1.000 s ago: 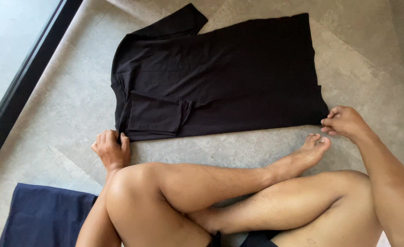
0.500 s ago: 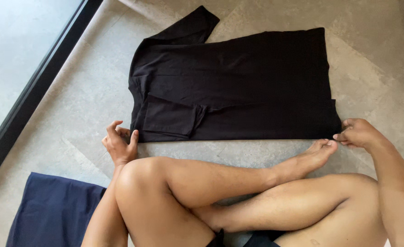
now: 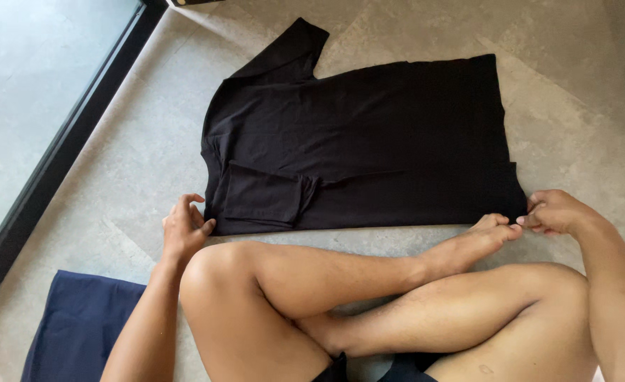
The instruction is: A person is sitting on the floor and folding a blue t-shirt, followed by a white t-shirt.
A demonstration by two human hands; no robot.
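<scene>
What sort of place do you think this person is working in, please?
Probably a room at home: a person sits on a grey tiled floor beside a dark-framed glass door, with a black shirt spread out.

Floor [image 3: 150, 141]: grey, mottled stone or concrete tiles with faint diagonal joints, filling most of the view from 12 o'clock round to 6 o'clock. Dark frame [image 3: 58, 159]: a black strip, probably the bottom rail of a glass door or window, running diagonally from 12 o'clock down to 8 o'clock. Beyond it, at 10 o'clock, a paler grey-green surface [image 3: 30, 78] with a soft sheen. Light: even daylight, brightest toward 10 o'clock, with soft shadows only. Navy cloth [image 3: 79, 322]: lying flat on the floor at 7 o'clock.
</scene>
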